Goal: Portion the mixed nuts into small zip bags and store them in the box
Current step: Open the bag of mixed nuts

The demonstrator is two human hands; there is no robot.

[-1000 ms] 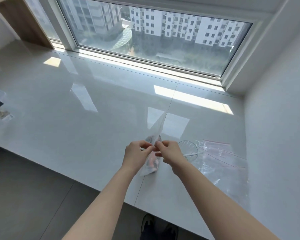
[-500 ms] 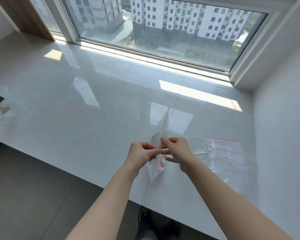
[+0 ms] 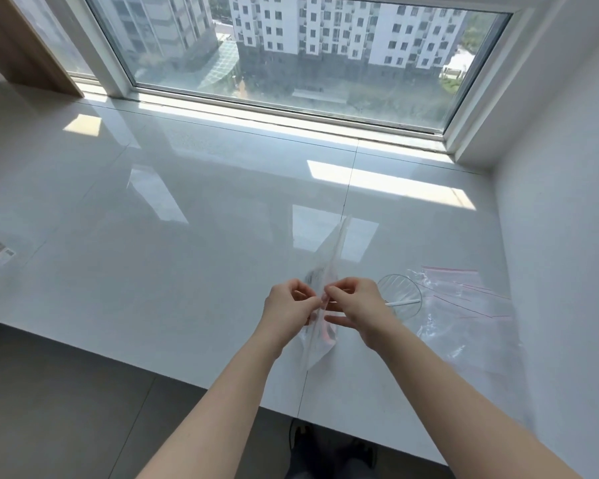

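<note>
Your left hand (image 3: pixel 287 307) and right hand (image 3: pixel 355 302) each pinch the top edge of a clear zip bag (image 3: pixel 320 335), held edge-on just above the white worktop (image 3: pixel 173 243) near its front edge. The bag's contents are too blurred to tell. Just right of your hands stand a clear cup (image 3: pixel 400 295) and, beside it, flat spare bags (image 3: pixel 471 305).

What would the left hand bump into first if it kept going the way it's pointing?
Probably the clear bag its fingers already pinch, then the right hand just beyond it. Depth is hard to judge from this view.
</note>
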